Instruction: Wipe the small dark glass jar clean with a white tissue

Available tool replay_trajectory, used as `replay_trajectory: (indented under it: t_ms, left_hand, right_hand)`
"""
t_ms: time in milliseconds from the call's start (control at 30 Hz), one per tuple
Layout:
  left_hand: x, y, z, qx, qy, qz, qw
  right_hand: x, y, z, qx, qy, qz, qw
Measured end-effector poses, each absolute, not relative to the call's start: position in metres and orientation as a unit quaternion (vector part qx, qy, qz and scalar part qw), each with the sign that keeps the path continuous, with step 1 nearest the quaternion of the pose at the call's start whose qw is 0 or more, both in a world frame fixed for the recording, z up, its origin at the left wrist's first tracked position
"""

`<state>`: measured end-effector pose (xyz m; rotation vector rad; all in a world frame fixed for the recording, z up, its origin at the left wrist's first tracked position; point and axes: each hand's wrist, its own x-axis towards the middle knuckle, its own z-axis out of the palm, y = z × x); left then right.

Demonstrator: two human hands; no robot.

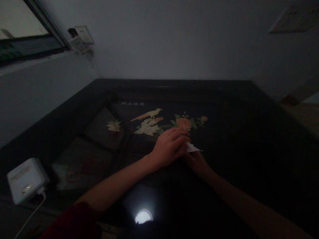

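You are holding your left hand [169, 146] half-curled, the white paper [192, 147] jutting lengthwise to its right from by the fingertips, equally near your mostly hidden right hand [196, 162], whose opening, like either grip, I cannot tell.

Dimness is swallowing much of the glossy black tabletop [229, 109].
Pale light is coming from the window [22, 20] at upper left, and a dull, window-like reflection is spreading over the surface's left part; a white glare spot [144, 216] is burning out near the bottom (easily the brightest patch). The right hand [196, 163] is lying in deeper shadow than the left hand [169, 146], while the wide lens is stretching the wall sockets [295, 20] at upper right and softening them.
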<state>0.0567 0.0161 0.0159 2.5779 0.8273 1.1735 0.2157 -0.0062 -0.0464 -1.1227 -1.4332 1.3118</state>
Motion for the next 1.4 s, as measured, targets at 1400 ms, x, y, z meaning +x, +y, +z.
replay_trajectory:
  t_ms: [1400]
  left_hand:
    - [0.059, 0.017, 0.018, 0.804, 0.309, 0.446, 0.243]
  right_hand:
    - [0.215, -0.008, -0.043, -0.435, -0.573, 0.539, 0.438]
